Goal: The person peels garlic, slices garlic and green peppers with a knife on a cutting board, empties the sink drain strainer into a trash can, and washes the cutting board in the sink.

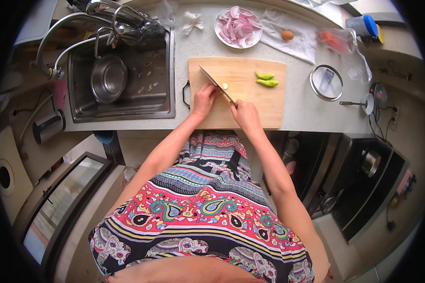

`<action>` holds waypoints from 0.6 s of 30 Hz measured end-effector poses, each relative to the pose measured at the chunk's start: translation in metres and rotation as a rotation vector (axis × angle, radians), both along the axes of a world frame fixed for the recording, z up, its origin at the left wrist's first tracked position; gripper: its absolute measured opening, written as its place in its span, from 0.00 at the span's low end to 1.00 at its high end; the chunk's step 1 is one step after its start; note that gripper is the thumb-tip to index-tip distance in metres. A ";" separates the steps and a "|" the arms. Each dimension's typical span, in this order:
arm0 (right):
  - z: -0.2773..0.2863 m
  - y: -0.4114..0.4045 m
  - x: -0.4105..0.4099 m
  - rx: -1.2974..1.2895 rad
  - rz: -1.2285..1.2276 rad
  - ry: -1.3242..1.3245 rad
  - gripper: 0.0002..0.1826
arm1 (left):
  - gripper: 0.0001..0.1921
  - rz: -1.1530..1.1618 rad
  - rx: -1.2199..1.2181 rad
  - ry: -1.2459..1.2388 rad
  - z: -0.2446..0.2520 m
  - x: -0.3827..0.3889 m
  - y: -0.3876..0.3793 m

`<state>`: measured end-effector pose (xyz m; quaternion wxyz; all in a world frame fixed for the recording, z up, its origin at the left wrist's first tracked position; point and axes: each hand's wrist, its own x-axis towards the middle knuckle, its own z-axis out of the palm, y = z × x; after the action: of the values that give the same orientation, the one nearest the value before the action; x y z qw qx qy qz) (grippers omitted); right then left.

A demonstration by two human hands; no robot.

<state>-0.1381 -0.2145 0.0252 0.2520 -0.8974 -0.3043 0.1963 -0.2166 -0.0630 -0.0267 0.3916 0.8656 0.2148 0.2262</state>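
My right hand (245, 114) grips the handle of a kitchen knife (217, 84). The blade runs slantwise up and left over a wooden cutting board (209, 122). On the blade's left side, my left hand (204, 100) has its fingertips bunched against the board, close to the steel. Whatever may lie under those fingertips is hidden. A small pale piece, perhaps garlic (225, 86), rests just right of the blade. Two green peppers (267, 79) lie near the board's right edge.
Behind the board stands a plate of sliced red onion (238, 27). An egg (287, 34) sits on a white cloth (301, 49). A glass lid (326, 83) and bagged red produce (334, 40) are at right. The sink (138, 113) at left holds a metal bowl (109, 78).
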 end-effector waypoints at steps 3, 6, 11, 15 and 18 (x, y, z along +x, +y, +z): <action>-0.014 -0.001 0.000 0.071 -0.002 -0.040 0.15 | 0.03 -0.012 -0.013 0.022 -0.002 -0.003 -0.001; -0.009 -0.002 0.005 0.136 -0.072 0.096 0.14 | 0.04 -0.010 -0.031 0.012 -0.005 -0.003 0.001; 0.011 0.002 0.002 0.016 0.012 0.068 0.13 | 0.04 0.024 -0.055 0.022 0.003 -0.002 -0.002; -0.018 0.006 -0.004 0.131 -0.024 -0.029 0.14 | 0.03 -0.009 -0.005 -0.008 0.000 -0.003 0.000; -0.019 0.001 -0.005 0.206 -0.079 0.063 0.14 | 0.03 0.004 -0.012 0.005 -0.001 -0.003 0.001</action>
<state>-0.1432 -0.2131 0.0060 0.3598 -0.8714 -0.2791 0.1822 -0.2198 -0.0624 -0.0277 0.3956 0.8636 0.2187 0.2234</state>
